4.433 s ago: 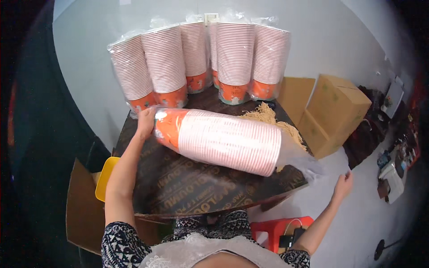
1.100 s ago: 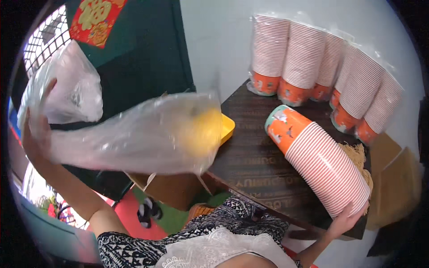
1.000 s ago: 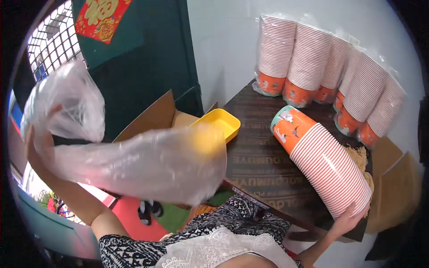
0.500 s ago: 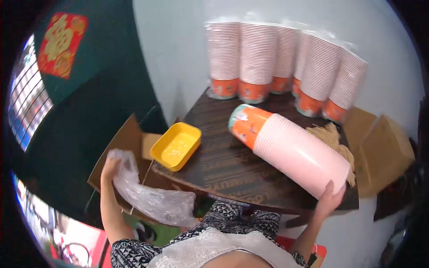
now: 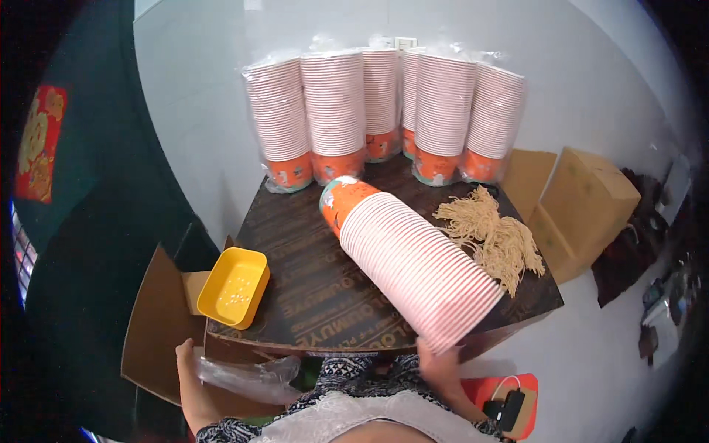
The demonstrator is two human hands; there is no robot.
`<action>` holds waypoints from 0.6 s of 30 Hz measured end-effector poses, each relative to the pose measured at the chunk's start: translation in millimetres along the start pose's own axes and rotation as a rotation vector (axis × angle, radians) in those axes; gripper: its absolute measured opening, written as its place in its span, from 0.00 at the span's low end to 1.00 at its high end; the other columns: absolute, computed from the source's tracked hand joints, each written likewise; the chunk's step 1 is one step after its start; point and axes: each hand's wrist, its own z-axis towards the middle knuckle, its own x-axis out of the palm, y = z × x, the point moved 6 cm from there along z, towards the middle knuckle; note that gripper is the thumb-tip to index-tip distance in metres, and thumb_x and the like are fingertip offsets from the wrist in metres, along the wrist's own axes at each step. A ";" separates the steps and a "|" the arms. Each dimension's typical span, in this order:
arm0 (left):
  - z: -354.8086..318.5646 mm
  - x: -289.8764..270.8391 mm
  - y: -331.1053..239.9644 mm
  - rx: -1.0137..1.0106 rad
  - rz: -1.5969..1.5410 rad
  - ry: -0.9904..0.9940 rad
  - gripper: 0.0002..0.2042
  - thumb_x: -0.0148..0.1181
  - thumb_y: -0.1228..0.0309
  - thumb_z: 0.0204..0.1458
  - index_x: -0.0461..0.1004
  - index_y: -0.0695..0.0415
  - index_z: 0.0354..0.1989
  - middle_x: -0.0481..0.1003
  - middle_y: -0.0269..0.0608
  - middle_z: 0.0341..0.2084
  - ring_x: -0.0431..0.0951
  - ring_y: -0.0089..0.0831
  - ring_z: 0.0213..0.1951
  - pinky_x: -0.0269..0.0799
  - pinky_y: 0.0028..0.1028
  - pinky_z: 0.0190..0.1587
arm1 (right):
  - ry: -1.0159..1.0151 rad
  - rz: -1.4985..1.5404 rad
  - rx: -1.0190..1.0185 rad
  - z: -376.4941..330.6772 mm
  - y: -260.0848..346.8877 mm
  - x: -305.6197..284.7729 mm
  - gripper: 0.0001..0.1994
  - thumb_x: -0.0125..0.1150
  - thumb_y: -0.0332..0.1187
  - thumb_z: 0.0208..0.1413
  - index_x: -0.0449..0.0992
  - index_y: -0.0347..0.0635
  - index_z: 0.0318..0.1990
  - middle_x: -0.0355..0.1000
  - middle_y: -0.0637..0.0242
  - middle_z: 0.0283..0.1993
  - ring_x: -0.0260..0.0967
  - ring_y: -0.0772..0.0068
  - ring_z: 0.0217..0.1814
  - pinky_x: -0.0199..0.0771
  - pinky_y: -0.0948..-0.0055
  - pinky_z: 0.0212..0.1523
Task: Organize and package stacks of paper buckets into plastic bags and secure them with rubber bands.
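The bare stack of paper cups (image 5: 413, 258) lies aslant on its side across the dark table (image 5: 303, 277), orange base toward the far left, rims toward the near right, where the right hand (image 5: 439, 365) meets them — probably to steady a round stack that could roll. Its fingers are blurred and partly hidden, so I cannot tell how firmly they close. The left hand (image 5: 186, 353) hangs over the open cardboard box (image 5: 151, 332) at the near left, beside a crumpled clear plastic bag (image 5: 255, 376); whether its fingers pinch the film cannot be told. Far back, wrapped stacks (image 5: 332, 111) stand upright on their bases, likely for stability. Striped rims form ribbed columns; the yellow tray (image 5: 256, 295) is smooth and rectangular, the beige strands (image 5: 509, 247) at right loose and fibrous
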 end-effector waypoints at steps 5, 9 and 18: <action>13.1 -69.0 -4.0 0.048 0.177 -0.357 0.20 0.58 0.60 0.48 0.76 0.69 0.39 0.78 0.49 0.35 0.77 0.43 0.39 0.69 0.41 0.44 | 0.066 -0.161 -0.445 17.9 46.5 61.0 0.15 0.59 0.31 0.47 0.76 0.29 0.41 0.72 0.43 0.41 0.69 0.38 0.45 0.65 0.48 0.55; -40.5 -31.1 -85.5 0.025 0.776 -0.650 0.24 0.55 0.56 0.48 0.76 0.61 0.49 0.75 0.56 0.47 0.74 0.53 0.50 0.68 0.48 0.54 | 0.181 -0.237 -0.349 64.9 65.7 63.2 0.11 0.58 0.33 0.46 0.78 0.30 0.29 0.73 0.43 0.30 0.71 0.43 0.34 0.71 0.52 0.44; -211.5 41.9 -234.2 1.026 0.711 -0.859 0.13 0.54 0.73 0.54 0.74 0.64 0.46 0.65 0.59 0.57 0.64 0.52 0.59 0.61 0.43 0.60 | 0.171 -0.507 -0.575 161.0 81.0 133.4 0.10 0.60 0.33 0.43 0.78 0.33 0.21 0.73 0.48 0.23 0.74 0.49 0.26 0.77 0.58 0.28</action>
